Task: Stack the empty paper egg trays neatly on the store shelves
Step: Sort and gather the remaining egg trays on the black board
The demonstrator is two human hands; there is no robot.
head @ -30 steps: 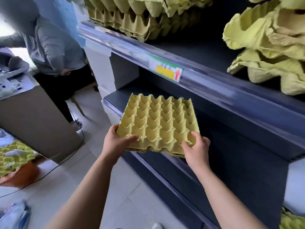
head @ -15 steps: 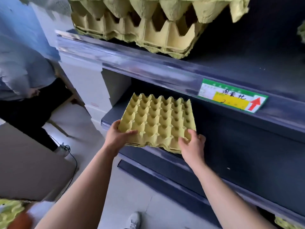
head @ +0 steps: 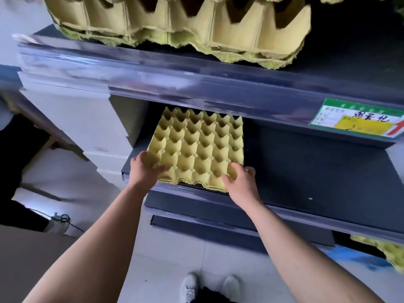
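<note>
A thin stack of yellow paper egg trays [head: 197,147] lies at the left end of the dark lower shelf [head: 317,171], its far edge under the shelf above. My left hand [head: 145,169] grips the stack's near left corner, thumb on top. My right hand [head: 239,180] grips the near right corner, fingers curled over the edge. The near edge of the stack sits at the shelf's front lip.
A taller stack of egg trays [head: 185,25] fills the upper shelf [head: 175,84], overhanging low above my hands. A green and yellow price tag [head: 358,121] hangs at right. More yellow trays [head: 384,250] lie at the bottom right. Another person's legs [head: 17,154] are at left.
Both hands have pushed the tray stack forward and down onto the lower shelf, deeper under the upper shelf. My view has dropped and moved closer to the shelves.
</note>
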